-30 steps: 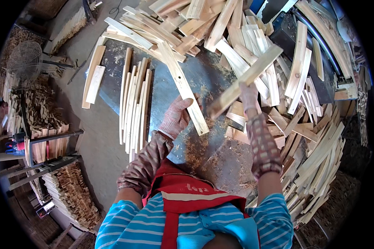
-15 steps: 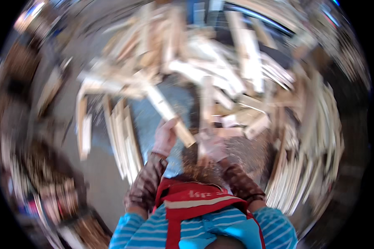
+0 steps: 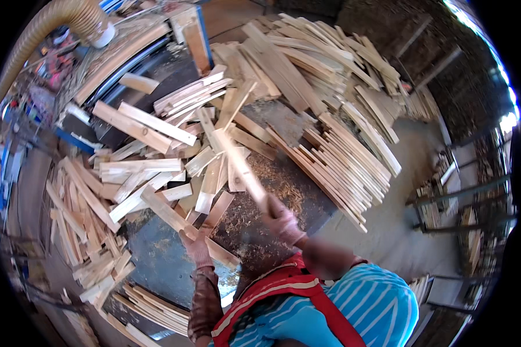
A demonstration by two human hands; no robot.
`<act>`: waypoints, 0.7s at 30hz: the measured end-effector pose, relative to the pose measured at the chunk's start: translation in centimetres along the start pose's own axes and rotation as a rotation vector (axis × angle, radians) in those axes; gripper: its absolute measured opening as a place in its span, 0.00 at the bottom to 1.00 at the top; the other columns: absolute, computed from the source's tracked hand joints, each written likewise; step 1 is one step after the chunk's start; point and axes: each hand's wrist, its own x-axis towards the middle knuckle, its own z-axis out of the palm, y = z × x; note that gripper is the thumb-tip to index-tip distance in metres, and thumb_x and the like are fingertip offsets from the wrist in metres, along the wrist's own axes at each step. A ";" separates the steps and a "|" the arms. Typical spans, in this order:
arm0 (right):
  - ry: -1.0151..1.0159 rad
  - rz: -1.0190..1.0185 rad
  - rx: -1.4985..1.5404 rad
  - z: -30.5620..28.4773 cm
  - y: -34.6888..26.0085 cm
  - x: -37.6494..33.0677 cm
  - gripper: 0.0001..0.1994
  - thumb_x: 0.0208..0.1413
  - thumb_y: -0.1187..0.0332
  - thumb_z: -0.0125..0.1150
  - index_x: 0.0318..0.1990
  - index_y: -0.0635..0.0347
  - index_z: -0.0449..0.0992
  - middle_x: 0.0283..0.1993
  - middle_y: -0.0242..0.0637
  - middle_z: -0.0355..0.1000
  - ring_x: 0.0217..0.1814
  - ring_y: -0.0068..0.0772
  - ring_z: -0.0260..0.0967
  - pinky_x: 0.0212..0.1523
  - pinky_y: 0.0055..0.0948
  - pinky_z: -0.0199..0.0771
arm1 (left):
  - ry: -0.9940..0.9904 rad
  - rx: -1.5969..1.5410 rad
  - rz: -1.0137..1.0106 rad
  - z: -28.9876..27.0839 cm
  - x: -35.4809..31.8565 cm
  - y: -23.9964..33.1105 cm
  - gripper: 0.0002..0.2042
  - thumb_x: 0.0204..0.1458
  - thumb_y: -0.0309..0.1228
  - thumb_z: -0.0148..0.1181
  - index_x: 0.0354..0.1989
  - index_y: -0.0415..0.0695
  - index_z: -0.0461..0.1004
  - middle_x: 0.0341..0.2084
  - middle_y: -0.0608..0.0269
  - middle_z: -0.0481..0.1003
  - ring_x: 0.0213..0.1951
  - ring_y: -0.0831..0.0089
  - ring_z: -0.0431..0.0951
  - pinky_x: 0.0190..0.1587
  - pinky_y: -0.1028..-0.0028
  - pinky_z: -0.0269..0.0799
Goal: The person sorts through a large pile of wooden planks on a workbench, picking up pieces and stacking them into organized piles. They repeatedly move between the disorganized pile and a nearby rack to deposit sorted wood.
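Note:
My right hand [image 3: 283,222], slightly blurred, is closed round the near end of a pale wooden slat [image 3: 241,166]. That slat points away from me, its far end over a heap of wood pieces [image 3: 142,173]. Lower and to the left, my left hand [image 3: 197,250] grips another wooden board [image 3: 167,213], which slants from the heap down toward my apron. Beneath both hands lies a dark, sawdust-strewn work surface [image 3: 260,240]. Parts of each held piece are hidden behind my fingers.
Neatly laid strips [image 3: 353,173] lie at the table's right side, with a larger board pile [image 3: 307,58] behind them. More strips [image 3: 150,306] lie at the lower left. A ribbed hose [image 3: 52,20] hangs at the upper left. Metal racks [image 3: 469,191] stand at the right.
My view has swung to the right, bringing the right-hand strips nearer the middle. The right hand's slat now leans up to the left; the left hand keeps its board.

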 end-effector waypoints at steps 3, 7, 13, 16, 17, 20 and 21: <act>0.078 0.187 -0.167 -5.8 -1.1 2.0 0.34 0.54 0.69 0.68 0.68 0.64 0.64 0.57 0.43 0.76 0.57 0.28 0.74 0.56 0.27 0.74 | 0.032 0.431 -0.135 0.8 -0.5 1.2 0.56 0.41 0.43 0.76 0.74 0.37 0.44 0.68 0.41 0.59 0.68 0.47 0.62 0.69 0.58 0.59; 0.065 0.276 -0.278 -9.1 0.8 6.3 0.37 0.52 0.64 0.69 0.69 0.63 0.62 0.54 0.48 0.77 0.55 0.33 0.77 0.54 0.30 0.76 | 0.140 0.681 -0.118 3.1 -3.5 -0.1 0.58 0.40 0.40 0.73 0.77 0.51 0.36 0.61 0.42 0.65 0.61 0.42 0.69 0.64 0.53 0.67; -0.058 0.334 -0.322 -7.5 -8.5 16.3 0.30 0.54 0.67 0.65 0.65 0.60 0.67 0.47 0.43 0.76 0.45 0.33 0.74 0.46 0.31 0.75 | 0.256 0.729 -0.107 3.8 -2.6 -8.1 0.57 0.45 0.50 0.70 0.77 0.48 0.36 0.66 0.42 0.61 0.64 0.41 0.66 0.63 0.55 0.68; -0.118 0.288 -0.226 -7.5 -8.0 18.8 0.25 0.57 0.72 0.64 0.62 0.65 0.70 0.56 0.39 0.73 0.54 0.31 0.70 0.55 0.29 0.71 | 0.208 0.714 -0.083 4.1 -2.3 -7.4 0.53 0.45 0.55 0.67 0.75 0.47 0.43 0.63 0.40 0.63 0.61 0.41 0.68 0.61 0.52 0.68; -0.112 0.231 -0.115 -7.8 -5.8 19.1 0.26 0.59 0.72 0.63 0.65 0.67 0.67 0.58 0.40 0.73 0.57 0.33 0.69 0.58 0.32 0.70 | 0.111 0.647 -0.105 3.8 -1.8 -4.1 0.52 0.46 0.57 0.66 0.74 0.47 0.46 0.62 0.39 0.64 0.60 0.41 0.68 0.60 0.50 0.68; -0.246 0.258 -0.039 -4.3 -3.2 18.8 0.29 0.60 0.74 0.62 0.68 0.67 0.63 0.64 0.43 0.68 0.59 0.36 0.67 0.59 0.32 0.69 | 0.048 0.453 -0.192 2.8 -2.5 0.5 0.48 0.46 0.61 0.63 0.72 0.46 0.54 0.58 0.36 0.69 0.56 0.40 0.71 0.57 0.46 0.67; -0.275 0.262 -0.105 -1.5 -5.8 17.5 0.27 0.61 0.73 0.61 0.67 0.68 0.65 0.62 0.42 0.69 0.58 0.36 0.67 0.58 0.33 0.69 | 0.128 0.482 -0.291 2.6 -2.5 0.7 0.49 0.48 0.61 0.61 0.74 0.47 0.50 0.62 0.34 0.64 0.60 0.39 0.68 0.60 0.47 0.66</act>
